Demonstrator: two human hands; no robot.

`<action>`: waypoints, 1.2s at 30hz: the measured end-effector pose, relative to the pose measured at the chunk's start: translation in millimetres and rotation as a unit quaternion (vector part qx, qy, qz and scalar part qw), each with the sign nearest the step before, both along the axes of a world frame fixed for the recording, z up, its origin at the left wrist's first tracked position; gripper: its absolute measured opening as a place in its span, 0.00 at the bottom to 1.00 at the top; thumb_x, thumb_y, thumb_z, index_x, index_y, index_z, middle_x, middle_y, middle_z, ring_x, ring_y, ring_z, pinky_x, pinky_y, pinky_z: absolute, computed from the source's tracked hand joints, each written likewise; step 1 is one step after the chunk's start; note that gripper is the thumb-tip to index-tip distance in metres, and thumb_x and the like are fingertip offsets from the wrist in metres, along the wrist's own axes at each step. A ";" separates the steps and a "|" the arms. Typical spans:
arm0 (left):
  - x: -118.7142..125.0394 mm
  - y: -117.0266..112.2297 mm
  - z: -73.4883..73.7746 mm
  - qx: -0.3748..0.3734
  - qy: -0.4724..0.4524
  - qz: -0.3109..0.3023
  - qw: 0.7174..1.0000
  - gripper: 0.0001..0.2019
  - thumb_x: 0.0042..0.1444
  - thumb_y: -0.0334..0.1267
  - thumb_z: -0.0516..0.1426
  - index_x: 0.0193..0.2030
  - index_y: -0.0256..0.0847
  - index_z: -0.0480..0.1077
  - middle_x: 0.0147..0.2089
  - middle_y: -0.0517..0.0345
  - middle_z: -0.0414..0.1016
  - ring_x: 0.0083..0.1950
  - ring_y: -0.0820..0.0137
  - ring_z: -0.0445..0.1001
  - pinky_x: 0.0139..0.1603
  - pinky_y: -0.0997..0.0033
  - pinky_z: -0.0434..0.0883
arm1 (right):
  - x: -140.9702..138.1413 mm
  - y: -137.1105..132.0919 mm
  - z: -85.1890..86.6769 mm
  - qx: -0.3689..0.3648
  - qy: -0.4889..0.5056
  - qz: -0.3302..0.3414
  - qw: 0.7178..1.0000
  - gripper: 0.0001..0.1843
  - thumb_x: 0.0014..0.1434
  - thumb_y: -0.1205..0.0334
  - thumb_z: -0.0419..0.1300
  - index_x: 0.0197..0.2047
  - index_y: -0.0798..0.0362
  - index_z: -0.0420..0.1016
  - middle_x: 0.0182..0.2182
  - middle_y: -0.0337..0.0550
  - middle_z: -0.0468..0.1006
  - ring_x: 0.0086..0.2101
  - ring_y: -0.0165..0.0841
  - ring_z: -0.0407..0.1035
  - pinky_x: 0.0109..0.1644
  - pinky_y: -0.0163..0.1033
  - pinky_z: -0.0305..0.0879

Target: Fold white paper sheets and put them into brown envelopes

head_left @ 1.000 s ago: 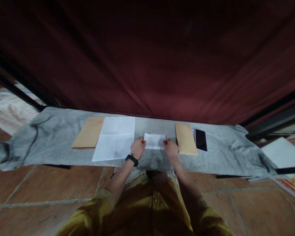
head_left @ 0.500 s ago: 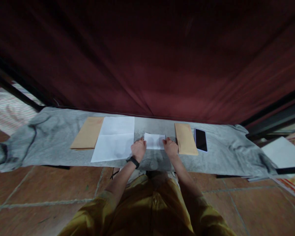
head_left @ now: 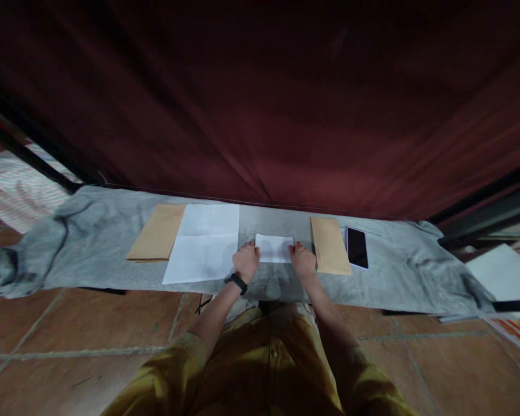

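A small folded sheet of white paper (head_left: 274, 248) lies on the grey cloth between my hands. My left hand (head_left: 246, 261), with a dark band on the wrist, is closed on its left edge, thumb on top. At the right edge my right hand (head_left: 302, 259) pinches the same paper. Larger white sheets (head_left: 203, 242) with a crease across them lie flat just left of my left hand. Close by my right hand is a brown envelope (head_left: 330, 245). The undersides of my fingers are hidden.
A stack of brown envelopes (head_left: 156, 234) lies left of the large sheets. A phone (head_left: 357, 248) with a dark screen rests right of the single envelope. Grey cloth (head_left: 398, 260) covers the long narrow surface, and a dark red curtain (head_left: 286, 144) hangs behind it.
The whole view has shifted slightly. Both hands keep their hold on the folded paper, and nothing else on the cloth has visibly moved.
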State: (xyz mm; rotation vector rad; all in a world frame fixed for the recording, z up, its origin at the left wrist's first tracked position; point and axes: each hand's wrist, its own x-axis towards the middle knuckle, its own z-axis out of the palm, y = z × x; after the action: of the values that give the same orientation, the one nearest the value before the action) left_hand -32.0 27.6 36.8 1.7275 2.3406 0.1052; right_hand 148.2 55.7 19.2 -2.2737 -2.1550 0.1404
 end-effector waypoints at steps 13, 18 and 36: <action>6.3 -3.9 -5.6 0.036 0.009 -0.026 0.999 0.16 0.69 0.38 0.48 0.54 0.30 0.70 0.42 0.37 0.79 0.50 0.55 0.80 0.47 0.60 0.75 | -5.6 -11.1 -16.7 0.076 -0.037 0.018 0.996 0.24 0.74 0.57 0.43 0.59 0.64 0.69 0.33 0.60 0.82 0.35 0.44 0.81 0.39 0.43 0.72; 7.7 -5.7 -7.1 0.045 0.023 -0.031 0.998 0.18 0.70 0.37 0.46 0.58 0.29 0.68 0.42 0.38 0.79 0.50 0.54 0.80 0.46 0.59 0.75 | -4.9 -11.0 -19.2 0.091 -0.039 0.025 0.995 0.22 0.74 0.57 0.44 0.58 0.63 0.71 0.33 0.60 0.82 0.35 0.44 0.81 0.38 0.43 0.71; 8.5 -10.3 -18.3 0.129 0.077 -0.187 0.971 0.15 0.66 0.26 0.48 0.55 0.35 0.69 0.57 0.43 0.73 0.58 0.58 0.71 0.58 0.57 0.67 | -6.7 -16.7 -23.3 0.125 -0.041 0.027 0.991 0.20 0.74 0.57 0.44 0.52 0.61 0.71 0.33 0.56 0.81 0.34 0.40 0.79 0.44 0.44 0.67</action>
State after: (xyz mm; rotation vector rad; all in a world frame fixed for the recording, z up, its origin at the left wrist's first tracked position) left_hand -23.5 17.3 18.5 2.3504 2.1285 0.2257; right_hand 141.5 39.0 -4.2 -2.1184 -2.1327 -0.2158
